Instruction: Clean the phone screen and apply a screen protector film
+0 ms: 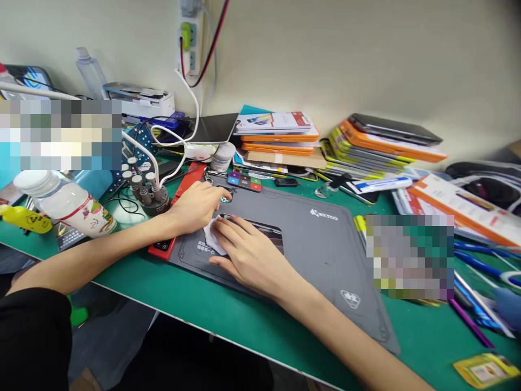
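Note:
A dark phone (273, 234) lies flat on the grey work mat (313, 260), with its screen partly covered by my right hand (254, 255). Under the fingers of that hand a white wipe (212, 239) is pressed against the phone's left part. My left hand (197, 205) rests just beyond, fingers curled and the index finger bent toward a small round patterned piece (226, 199) on the mat. What its fingers grip, if anything, is hidden. Along the mat's left side runs a red strip (160, 248) with dark round recesses.
A screwdriver stand (152, 202) and a white-capped bottle (75, 203) stand left of my left forearm. Orange boxes (280, 146) and stacked cases (366, 155) line the wall. Blue-handled tools (476, 258) lie at right. A white cable (195, 108) hangs down behind.

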